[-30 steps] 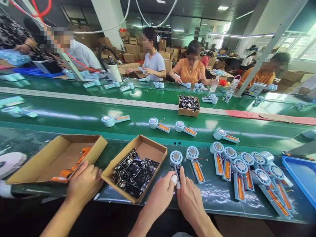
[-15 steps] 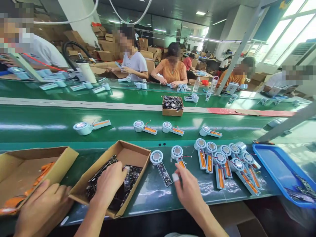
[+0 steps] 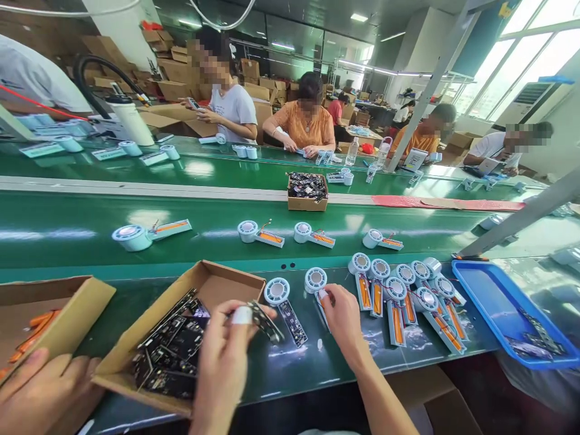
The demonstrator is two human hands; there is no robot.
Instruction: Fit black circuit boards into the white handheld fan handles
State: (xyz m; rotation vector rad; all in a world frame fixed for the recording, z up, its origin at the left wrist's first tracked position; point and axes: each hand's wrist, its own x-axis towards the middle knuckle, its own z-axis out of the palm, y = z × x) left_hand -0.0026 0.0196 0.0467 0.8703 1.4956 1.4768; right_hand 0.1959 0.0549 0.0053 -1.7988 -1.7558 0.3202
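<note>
My left hand (image 3: 226,350) pinches a black circuit board (image 3: 261,321) between thumb and fingers, with a white cover on the thumb. The board is lifted beside a cardboard box (image 3: 229,287) full of similar boards. My right hand (image 3: 345,320) is closed at the handle of a light-blue handheld fan (image 3: 316,279), partly hiding that handle; a finger wears a white cover. Between my hands lies another fan (image 3: 277,292), with a circuit board (image 3: 292,323) in its open handle. Several fans with orange-lined open handles (image 3: 394,320) lie to the right.
At far left, a co-worker's hand (image 3: 49,386) rests by a cardboard box (image 3: 93,305) with orange parts. A blue tray (image 3: 475,302) holds boards at right. More fans lie on the green belt (image 3: 212,241); people sit opposite.
My left hand has come up out of the box toward the right, bringing a circuit board. My right hand has closed at the fan's handle. The view has shifted slightly right.
</note>
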